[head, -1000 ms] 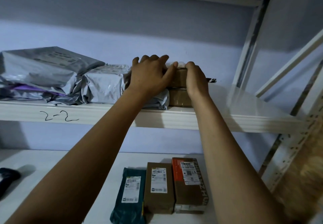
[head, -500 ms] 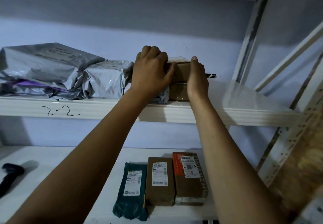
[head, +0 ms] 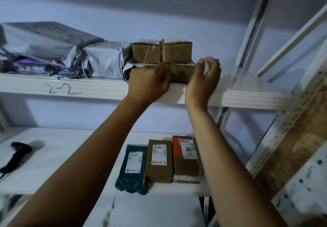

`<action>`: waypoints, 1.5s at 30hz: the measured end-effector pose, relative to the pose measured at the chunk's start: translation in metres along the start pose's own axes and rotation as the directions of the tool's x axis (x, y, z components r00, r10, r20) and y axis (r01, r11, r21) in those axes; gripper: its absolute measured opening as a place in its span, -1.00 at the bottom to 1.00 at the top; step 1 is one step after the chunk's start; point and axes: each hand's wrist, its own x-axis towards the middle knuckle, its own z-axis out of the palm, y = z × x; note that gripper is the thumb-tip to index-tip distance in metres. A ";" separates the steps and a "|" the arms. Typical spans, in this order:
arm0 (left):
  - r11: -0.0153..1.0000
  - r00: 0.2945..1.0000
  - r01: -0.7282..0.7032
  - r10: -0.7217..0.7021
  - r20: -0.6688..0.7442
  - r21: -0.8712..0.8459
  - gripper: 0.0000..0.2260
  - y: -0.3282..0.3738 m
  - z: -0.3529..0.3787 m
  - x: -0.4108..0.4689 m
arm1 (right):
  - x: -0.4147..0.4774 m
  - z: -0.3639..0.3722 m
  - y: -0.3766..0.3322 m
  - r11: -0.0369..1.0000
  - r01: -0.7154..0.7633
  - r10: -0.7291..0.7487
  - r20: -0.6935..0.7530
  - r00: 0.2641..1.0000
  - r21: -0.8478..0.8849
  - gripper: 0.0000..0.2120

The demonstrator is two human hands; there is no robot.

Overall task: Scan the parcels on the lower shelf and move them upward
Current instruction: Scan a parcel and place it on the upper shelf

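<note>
Both hands have come down off the top boxes (head: 146, 54) and are now low, by the front edge of the upper shelf (head: 247, 94).

Closest, on the lower shelf (head: 62, 156), three parcels lie side by side, touching: a teal bag (head: 131, 171), then a brown box (head: 159, 163), then an orange box (head: 185, 159) on the right. Each has a white label on top. Far off to the left on the same shelf lies a black scanner (head: 16, 156).

Higher up, the left hand (head: 149, 83) has its fingers curled in, with the back of the hand facing us. It is right up against the bottom box (head: 183, 73), but I cannot tell if it has hold of anything. The right hand (head: 205, 78) is just beside that box on the other side. Its fingers are loose and a bit bent, and it holds nothing.

On the upper shelf, the two top boxes sit next to each other on the bottom box. Grey bags (head: 106, 62) are piled to the left of them. "2-2" (head: 62, 89) is written on the shelf's front edge.
</note>
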 end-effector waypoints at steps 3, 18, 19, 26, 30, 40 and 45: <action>0.986 0.993 -0.103 0.110 0.043 -0.131 -0.63 -0.002 -0.004 -0.038 | -0.033 -0.019 0.007 0.971 0.224 -0.211 -0.140 0.967 0.079 -0.89; 0.637 0.426 0.754 -0.658 0.621 0.158 -0.78 -0.053 0.024 -0.280 | -0.235 -0.037 0.184 0.570 -0.298 0.817 0.489 0.306 -0.766 -0.77; 0.542 0.278 0.805 -0.703 0.655 0.240 -0.86 -0.063 0.030 -0.299 | -0.250 -0.037 0.195 0.492 -0.291 0.870 0.448 0.206 -0.821 -0.81; 0.082 -0.393 0.838 -0.598 0.699 0.540 -0.49 -0.112 0.065 -0.389 | -0.319 -0.016 0.254 0.109 -0.637 0.981 0.187 -0.057 -0.763 -0.84; 0.016 -0.453 0.848 -0.494 0.742 0.529 -0.49 -0.133 0.077 -0.409 | -0.345 -0.001 0.278 0.085 -0.619 0.996 0.088 0.027 -0.780 -0.70; -0.307 -0.356 0.927 -0.549 0.757 0.213 -0.46 -0.192 0.006 -0.412 | -0.375 0.053 0.252 0.064 -0.872 0.970 0.234 -0.059 -0.486 -0.81; -0.359 -0.270 0.933 -0.696 0.666 0.003 -0.57 -0.217 -0.046 -0.406 | -0.397 0.101 0.237 0.118 -0.731 0.950 0.292 -0.115 -0.672 -0.23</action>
